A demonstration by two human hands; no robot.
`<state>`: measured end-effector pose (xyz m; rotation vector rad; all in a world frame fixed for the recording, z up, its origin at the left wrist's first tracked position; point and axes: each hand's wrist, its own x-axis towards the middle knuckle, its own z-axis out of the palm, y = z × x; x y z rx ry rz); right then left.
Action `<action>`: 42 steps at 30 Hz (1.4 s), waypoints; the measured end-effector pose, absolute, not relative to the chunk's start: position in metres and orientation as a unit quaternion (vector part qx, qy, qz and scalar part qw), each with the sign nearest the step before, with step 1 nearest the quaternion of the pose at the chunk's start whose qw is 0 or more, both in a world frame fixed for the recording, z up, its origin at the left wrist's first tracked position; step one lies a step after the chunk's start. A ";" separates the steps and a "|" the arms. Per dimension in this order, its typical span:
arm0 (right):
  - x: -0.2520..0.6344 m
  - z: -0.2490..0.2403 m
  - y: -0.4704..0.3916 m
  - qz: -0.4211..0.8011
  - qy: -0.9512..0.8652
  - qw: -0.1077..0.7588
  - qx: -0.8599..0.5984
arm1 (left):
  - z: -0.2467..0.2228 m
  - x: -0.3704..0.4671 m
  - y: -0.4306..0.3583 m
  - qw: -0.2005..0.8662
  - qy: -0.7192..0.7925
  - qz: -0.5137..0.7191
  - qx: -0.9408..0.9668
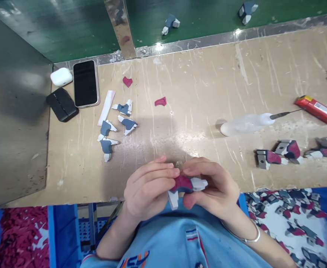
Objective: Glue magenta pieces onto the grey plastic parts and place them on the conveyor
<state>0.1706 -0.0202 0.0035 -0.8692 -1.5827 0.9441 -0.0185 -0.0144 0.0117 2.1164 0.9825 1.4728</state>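
Observation:
Close to my body, over the table's front edge, a maroon, dark blue and light grey plastic part (182,184) is held between both hands. The fingers of my left hand (152,188) are closed on its left side, partly covering it. My right hand (213,186) grips the right side with thumb and fingers, near a pale grey end that sticks out. Two loose maroon pieces, one small (127,81) and one with a raised rim (160,101), lie on the table beyond my hands. Several blue-grey and white parts (106,128) lie to the left.
A phone (85,83), white case (61,77) and black box (62,104) sit at the left. Right are a needle-tipped bottle (245,124), a red packet (318,109) and several maroon-grey parts (272,157). Bins of maroon pieces (24,234) and mixed parts (300,223) flank me below.

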 end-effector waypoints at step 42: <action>0.127 -0.018 0.387 -0.015 -0.666 0.120 -0.736 | -0.024 -0.123 -0.058 0.063 0.581 0.598 0.548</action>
